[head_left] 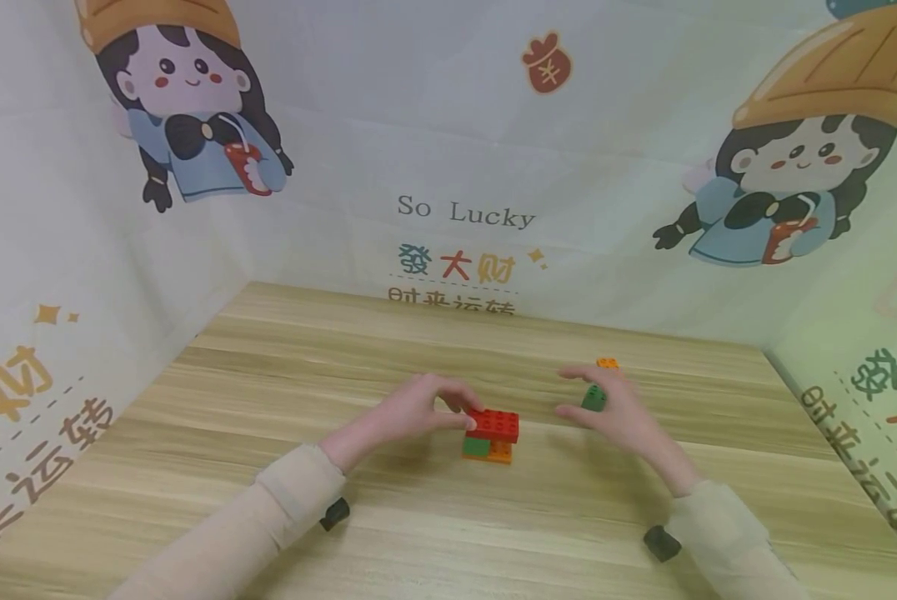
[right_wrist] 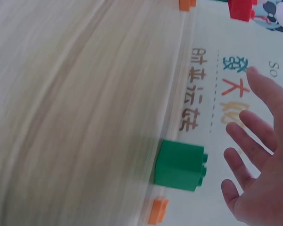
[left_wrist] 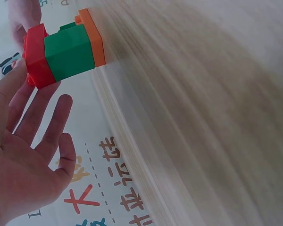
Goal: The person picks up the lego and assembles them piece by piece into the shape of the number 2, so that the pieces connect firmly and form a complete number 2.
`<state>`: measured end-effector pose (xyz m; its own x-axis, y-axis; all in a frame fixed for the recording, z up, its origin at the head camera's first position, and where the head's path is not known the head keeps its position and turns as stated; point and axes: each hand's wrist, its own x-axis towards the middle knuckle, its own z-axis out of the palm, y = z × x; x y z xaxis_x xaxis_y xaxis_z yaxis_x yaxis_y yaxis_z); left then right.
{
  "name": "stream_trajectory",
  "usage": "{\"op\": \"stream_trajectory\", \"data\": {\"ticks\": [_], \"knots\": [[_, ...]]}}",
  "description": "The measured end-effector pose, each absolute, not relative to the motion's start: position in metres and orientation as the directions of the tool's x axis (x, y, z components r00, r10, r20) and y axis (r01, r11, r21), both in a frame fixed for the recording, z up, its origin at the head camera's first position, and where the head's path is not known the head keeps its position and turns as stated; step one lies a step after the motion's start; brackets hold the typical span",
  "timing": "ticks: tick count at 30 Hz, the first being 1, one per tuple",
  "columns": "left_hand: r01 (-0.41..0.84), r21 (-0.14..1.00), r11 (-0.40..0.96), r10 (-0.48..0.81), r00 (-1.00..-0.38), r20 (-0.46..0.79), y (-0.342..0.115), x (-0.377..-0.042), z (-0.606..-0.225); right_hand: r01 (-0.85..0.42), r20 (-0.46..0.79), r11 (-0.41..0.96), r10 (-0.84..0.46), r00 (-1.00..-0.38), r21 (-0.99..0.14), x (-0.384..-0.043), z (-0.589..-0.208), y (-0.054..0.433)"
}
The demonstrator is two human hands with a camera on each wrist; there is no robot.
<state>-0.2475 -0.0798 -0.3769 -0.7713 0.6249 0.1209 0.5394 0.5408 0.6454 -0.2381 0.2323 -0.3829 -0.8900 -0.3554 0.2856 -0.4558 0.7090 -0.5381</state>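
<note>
A small stack of toy building bricks stands on the table: an orange plate [head_left: 503, 457] at the bottom, a green brick [left_wrist: 70, 52] on part of it, and a red brick [head_left: 499, 426] on top. The red brick overhangs the orange plate's uncovered studs. My left hand [head_left: 428, 407] pinches the left end of the red brick between thumb and forefinger, the other fingers spread loosely. To the right, my right hand [head_left: 615, 410] hovers with relaxed fingers and holds nothing. Beyond its fingers is a loose green brick [right_wrist: 180, 165], partly hidden in the head view.
Behind the loose green brick lies a small orange brick [head_left: 608, 363]. The wood-grain table [head_left: 418, 533] is bounded at the back and sides by a printed cloth [head_left: 448, 125]. A black wrist device [head_left: 662, 543] shows beside the right sleeve, another [head_left: 334, 513] beside the left.
</note>
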Motion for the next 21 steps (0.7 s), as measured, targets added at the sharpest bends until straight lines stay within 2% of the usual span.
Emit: {"op": "stream_trajectory", "data": {"ticks": [8, 21], "knots": [[0.529, 0.661, 0.532, 0.618, -0.776, 0.124, -0.080, -0.247, -0.378, -0.493, 0.296, 0.706, -0.394, -0.870, -0.508, -0.241, -0.386, 0.244], [0.528, 0.668, 0.525, 0.618, -0.775, 0.128, -0.080, -0.246, -0.378, -0.422, 0.218, 0.703, -0.366, -0.905, -0.572, -0.238, -0.388, 0.259]]}}
